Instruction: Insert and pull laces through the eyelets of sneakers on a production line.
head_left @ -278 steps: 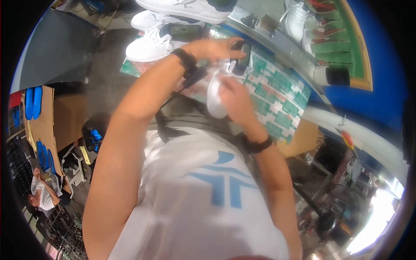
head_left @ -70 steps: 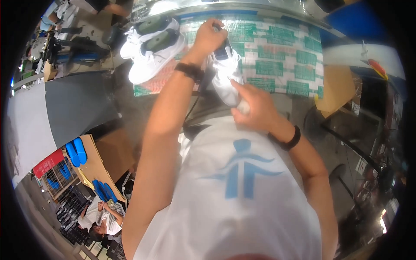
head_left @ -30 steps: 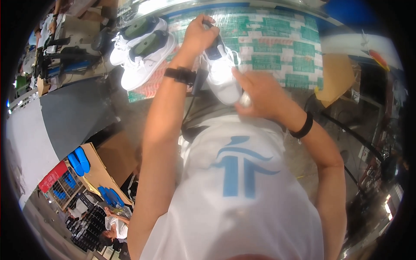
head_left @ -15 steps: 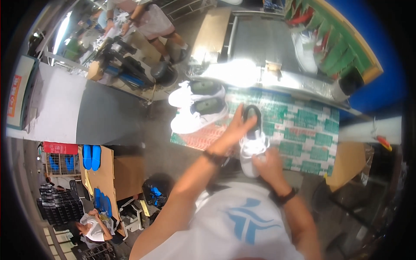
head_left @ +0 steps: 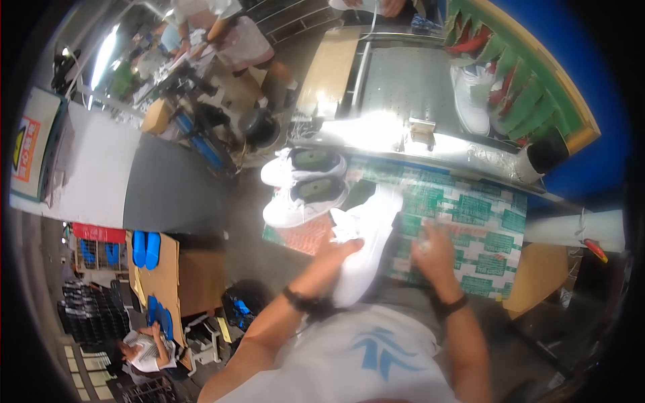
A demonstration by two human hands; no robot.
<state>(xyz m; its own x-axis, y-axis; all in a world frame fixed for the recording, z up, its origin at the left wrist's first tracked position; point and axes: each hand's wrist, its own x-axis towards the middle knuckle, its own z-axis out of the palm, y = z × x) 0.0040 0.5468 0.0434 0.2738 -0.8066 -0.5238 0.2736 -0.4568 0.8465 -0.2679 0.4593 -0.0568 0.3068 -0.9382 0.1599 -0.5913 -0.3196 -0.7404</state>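
Observation:
A white lace-up sneaker (head_left: 371, 245) lies tipped on its side in my left hand (head_left: 334, 260), whose fingers grip it near the laces. Its sole edge faces right. To the right of the shoe, and apart from it, my right hand (head_left: 435, 258) is over the patterned board. Its fingers are curled together, somewhat blurred, with a small pale spot at the tips that I cannot make out. Two more white sneakers with dark green insoles, a farther one (head_left: 295, 166) and a nearer one (head_left: 295, 207), sit side by side at the board's left end.
The green-and-white printed board (head_left: 480, 245) covers the bench before me. Beyond it runs a grey conveyor belt (head_left: 410, 77), with a white shoe (head_left: 472, 101) beside the green flap curtain (head_left: 531, 94). A grey-topped table (head_left: 171, 181) stands left. Co-workers are at far left, far side and lower left.
The sneaker has been turned from upright onto its side, sole edge to the right. My right hand has come off it and moved right. My left hand has shifted nearer to me.

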